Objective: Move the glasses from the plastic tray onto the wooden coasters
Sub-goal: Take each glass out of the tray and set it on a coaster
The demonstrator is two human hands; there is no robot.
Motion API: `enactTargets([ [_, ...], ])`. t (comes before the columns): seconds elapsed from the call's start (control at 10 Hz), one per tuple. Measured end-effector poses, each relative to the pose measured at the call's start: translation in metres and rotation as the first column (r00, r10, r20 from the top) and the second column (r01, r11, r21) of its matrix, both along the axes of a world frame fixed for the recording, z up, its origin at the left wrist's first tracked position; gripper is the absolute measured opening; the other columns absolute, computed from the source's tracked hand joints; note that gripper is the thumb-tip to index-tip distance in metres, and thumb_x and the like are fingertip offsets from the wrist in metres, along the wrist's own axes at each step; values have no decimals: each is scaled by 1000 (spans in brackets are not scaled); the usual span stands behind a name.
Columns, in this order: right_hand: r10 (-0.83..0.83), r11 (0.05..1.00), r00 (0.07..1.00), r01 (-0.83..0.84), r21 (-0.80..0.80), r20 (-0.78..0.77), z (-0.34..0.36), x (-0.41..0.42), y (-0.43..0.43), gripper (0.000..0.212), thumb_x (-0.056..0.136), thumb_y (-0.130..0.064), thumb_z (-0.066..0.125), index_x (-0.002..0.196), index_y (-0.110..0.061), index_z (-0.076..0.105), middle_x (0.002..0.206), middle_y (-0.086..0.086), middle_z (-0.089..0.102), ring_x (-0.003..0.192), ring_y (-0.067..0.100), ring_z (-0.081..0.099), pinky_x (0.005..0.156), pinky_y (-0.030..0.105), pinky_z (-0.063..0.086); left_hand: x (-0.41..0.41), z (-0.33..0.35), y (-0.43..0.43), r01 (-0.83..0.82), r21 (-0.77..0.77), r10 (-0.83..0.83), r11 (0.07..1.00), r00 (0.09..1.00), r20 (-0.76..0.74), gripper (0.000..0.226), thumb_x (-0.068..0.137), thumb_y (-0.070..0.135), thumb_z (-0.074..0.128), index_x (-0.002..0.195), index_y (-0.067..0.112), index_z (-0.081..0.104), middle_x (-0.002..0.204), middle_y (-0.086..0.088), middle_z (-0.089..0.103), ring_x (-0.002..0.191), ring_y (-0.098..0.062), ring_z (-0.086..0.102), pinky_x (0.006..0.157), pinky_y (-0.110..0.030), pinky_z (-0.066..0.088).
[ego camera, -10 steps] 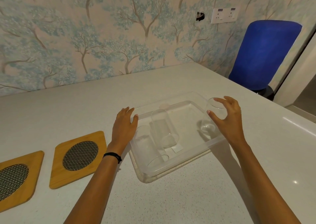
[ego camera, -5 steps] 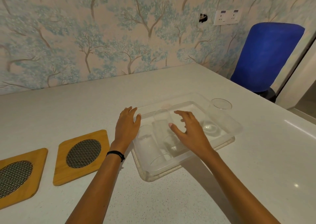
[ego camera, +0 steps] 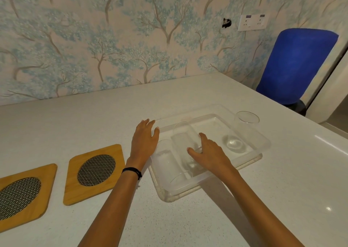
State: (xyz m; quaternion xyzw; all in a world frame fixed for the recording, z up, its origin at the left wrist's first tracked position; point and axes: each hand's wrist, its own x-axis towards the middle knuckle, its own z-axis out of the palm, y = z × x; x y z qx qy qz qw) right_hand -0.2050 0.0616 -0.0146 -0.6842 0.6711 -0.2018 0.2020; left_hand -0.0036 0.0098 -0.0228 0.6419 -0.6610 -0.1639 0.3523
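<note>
Head view: clear plastic tray [ego camera: 263, 143] sits on the white speckled counter [ego camera: 244, 199], long axis running from near left to far right. Three glasses in it. Left glass [ego camera: 169, 163] lies on its side along the tray's left wall, open mouth toward the viewer, long axis running front to back. Middle glass [ego camera: 185, 143] also lies on its side, just beside the left one and roughly parallel, closed end toward the wall; its near end is hidden under the right hand. Right glass [ego camera: 243, 131] stands upright at the tray's right end, mouth up, well apart from the other two. Right hand [ego camera: 211, 156] rests on the middle glass, thumb on its left flank and fingers curled over the right; whether the grip is fully closed, cannot tell. Left hand [ego camera: 144, 143] lies flat, fingers spread, fingertips at the tray's far left corner, holding nothing; black band [ego camera: 131, 172] on that wrist. Two wooden coasters with mesh centres lie left of the tray, both bare: near coaster [ego camera: 94, 173] just beside the left forearm, far coaster [ego camera: 22, 195] at the frame edge.
</note>
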Motion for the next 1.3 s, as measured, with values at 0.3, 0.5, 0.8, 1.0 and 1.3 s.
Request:
enactTargets([
  [0.3, -4, 1000, 1000, 4, -6, 15, -1, 0, -2, 75, 81, -50, 58, 139, -15, 24, 123, 14, 51, 109, 28, 51, 77, 31, 36, 0, 1, 1, 4, -12, -5, 1000, 1000, -16, 44, 97, 30, 38, 138, 15, 37, 152, -8, 29, 143, -23, 18, 116, -41, 17],
  [0.5, -12, 995, 985, 29, -94, 173, 1, -2, -1, 73, 80, -48, 61, 138, -14, 31, 121, 12, 57, 108, 26, 55, 84, 32, 42, 0, 0, 1, 7, -9, -7, 1000, 1000, -21, 44, 97, 30, 37, 138, 15, 37, 152, -7, 29, 143, -22, 17, 116, -42, 16],
  [0.8, 33, 939, 876, 138, -315, 482, 19, -15, 2, 59, 78, -34, 69, 129, -23, 41, 111, 2, 53, 98, 16, 54, 81, 25, 48, 0, 0, 0, 3, -13, -3, 1000, 1000, -21, 43, 97, 29, 38, 138, 15, 38, 151, -8, 31, 142, -23, 18, 115, -42, 18],
  [1.0, 46, 857, 848, 238, -456, 528, 36, -34, 4, 56, 76, -26, 72, 124, -22, 44, 115, -1, 51, 98, 12, 53, 79, 10, 42, 0, 0, 0, 6, -23, -7, 1000, 999, -33, 43, 97, 28, 38, 137, 14, 39, 151, -8, 31, 142, -22, 18, 115, -41, 18],
  [1.3, -24, 829, 870, 293, -477, 493, 39, -54, 6, 59, 75, -32, 72, 126, -26, 43, 130, 2, 52, 104, 15, 52, 85, 25, 45, 0, 0, 0, 7, -17, -8, 1000, 1000, -30, 43, 97, 29, 37, 138, 14, 38, 152, -7, 30, 143, -21, 17, 116, -41, 17],
])
